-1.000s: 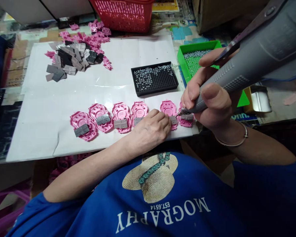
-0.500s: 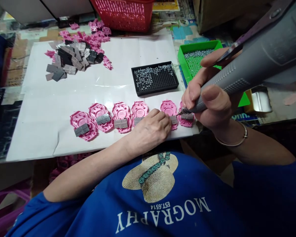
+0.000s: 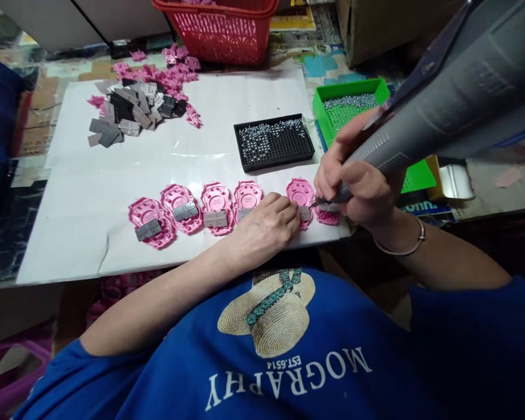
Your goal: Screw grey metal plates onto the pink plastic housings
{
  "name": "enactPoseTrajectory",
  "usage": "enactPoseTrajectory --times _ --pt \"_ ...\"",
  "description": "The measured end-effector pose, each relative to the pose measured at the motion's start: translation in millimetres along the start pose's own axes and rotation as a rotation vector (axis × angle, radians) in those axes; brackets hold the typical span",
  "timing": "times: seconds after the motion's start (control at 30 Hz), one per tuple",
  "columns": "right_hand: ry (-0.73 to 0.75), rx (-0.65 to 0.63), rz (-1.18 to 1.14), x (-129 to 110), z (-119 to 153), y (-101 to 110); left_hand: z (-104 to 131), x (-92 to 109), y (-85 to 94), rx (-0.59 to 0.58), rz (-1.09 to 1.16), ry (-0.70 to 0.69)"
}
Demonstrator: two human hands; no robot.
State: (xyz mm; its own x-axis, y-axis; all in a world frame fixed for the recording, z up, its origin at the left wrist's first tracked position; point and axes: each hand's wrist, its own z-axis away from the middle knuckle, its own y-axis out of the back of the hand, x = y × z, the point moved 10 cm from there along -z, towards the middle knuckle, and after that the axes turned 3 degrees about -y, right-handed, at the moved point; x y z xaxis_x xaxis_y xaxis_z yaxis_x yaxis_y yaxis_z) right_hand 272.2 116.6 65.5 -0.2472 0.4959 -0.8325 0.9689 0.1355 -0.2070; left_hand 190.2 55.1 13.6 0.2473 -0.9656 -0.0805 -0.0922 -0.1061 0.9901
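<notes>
White sheeting (image 3: pixel 126 175) covers the work surface across the middle of the frame, its pale, flat face making small parts easy to see. A row of pink shells (image 3: pixel 217 195) runs along its near edge, within easy reach of both hands. Each shell in full view lies with its hollow side up and a small plate across its lower part, perhaps so that the plates can be reached from above.

Right of centre, the left hand (image 3: pixel 269 224) lies low over the row, fingers curled and nearly closed, beside a grey plate (image 3: pixel 305 213) on the second shell from the right. Its fingertips are hidden, so whether they pinch anything cannot be told; the pose suggests steadying the piece. The right hand (image 3: pixel 370 186) is wrapped firmly around a grey power driver (image 3: pixel 437 116), which slants down from the upper right. That angle probably keeps the bulky body out of the way while its thin tip comes down at the plate's right edge. Whether the tip sits in a screw is too small to tell.

Just above the row, a black tray (image 3: pixel 280 162) holds screws, many upright in its holes, likely for easy pickup. A green tray (image 3: pixel 354 90) with more screws is beyond the right hand. Loose plates (image 3: pixel 133 108) and pink parts (image 3: pixel 170 73) are heaped at upper left, near a red basket (image 3: pixel 221 41).
</notes>
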Motion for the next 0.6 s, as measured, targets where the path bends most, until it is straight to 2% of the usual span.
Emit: enactPoseTrajectory --times 0.07,0.17,0.27,0.33,0.47,0.6 --pt "-0.007 -0.033 -0.052 -5.0 -6.1 -3.9 0.8 -0.8 -1.2 -0.007 -0.002 0.006" --pt "-0.011 0.043 0.013 -20.9 -20.4 2.8 1.1 -1.1 -1.8 -0.002 -0.013 0.012" --pt "0.122 0.145 0.099 -48.9 -36.7 21.2 -0.5 1.0 -0.3 0.024 -0.013 0.007" --pt "0.185 0.201 0.153 -58.6 -48.0 39.9 -2.3 2.4 1.1 0.042 -0.011 0.008" --pt "0.186 0.358 0.281 -48.0 -72.1 94.8 -4.5 1.1 1.5 0.054 0.008 0.049" --pt "0.118 0.518 0.369 -12.8 -91.0 149.5 -2.6 -2.5 2.7 0.075 0.061 0.091"
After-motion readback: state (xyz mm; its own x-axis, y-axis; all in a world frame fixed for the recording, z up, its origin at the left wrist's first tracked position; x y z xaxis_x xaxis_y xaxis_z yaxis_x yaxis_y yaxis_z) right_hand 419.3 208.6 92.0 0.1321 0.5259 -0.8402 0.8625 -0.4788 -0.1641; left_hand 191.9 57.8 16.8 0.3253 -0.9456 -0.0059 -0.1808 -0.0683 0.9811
